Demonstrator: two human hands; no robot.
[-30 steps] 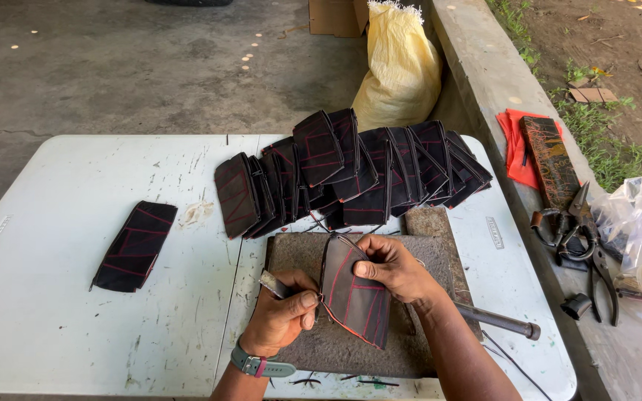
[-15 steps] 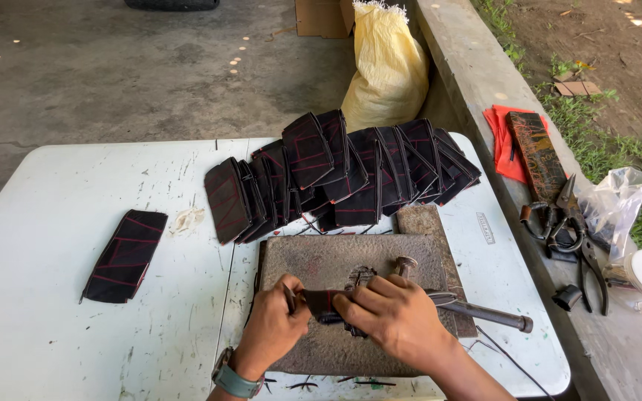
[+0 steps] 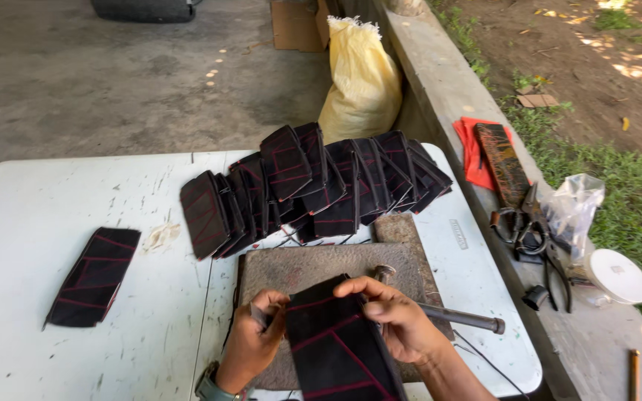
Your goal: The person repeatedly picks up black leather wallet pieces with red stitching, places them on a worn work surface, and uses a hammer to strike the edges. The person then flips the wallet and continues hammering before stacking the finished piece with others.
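Note:
Both my hands hold one black fabric piece with red stitching (image 3: 339, 345) over a grey stone slab (image 3: 313, 263). My left hand (image 3: 254, 338) pinches its left edge; a small tool may be in the fingers, too hidden to tell. My right hand (image 3: 395, 315) grips its top right edge. A metal hammer (image 3: 451, 315) lies on the slab just right of my right hand. Behind the slab, several matching black pieces (image 3: 313, 186) are fanned out in a row. One single piece (image 3: 92, 276) lies apart at the left of the white table (image 3: 53, 200).
A low concrete wall at the right carries scissors (image 3: 518, 230), pliers (image 3: 559, 278), a red cloth with a dark strip (image 3: 493, 152), a plastic bag (image 3: 575, 208) and a white lid (image 3: 618, 275). A yellow sack (image 3: 358, 82) leans behind the table.
The piece was held open a second ago, then pressed flat on the slab under both hands; now it is lifted toward me, held by its edges.

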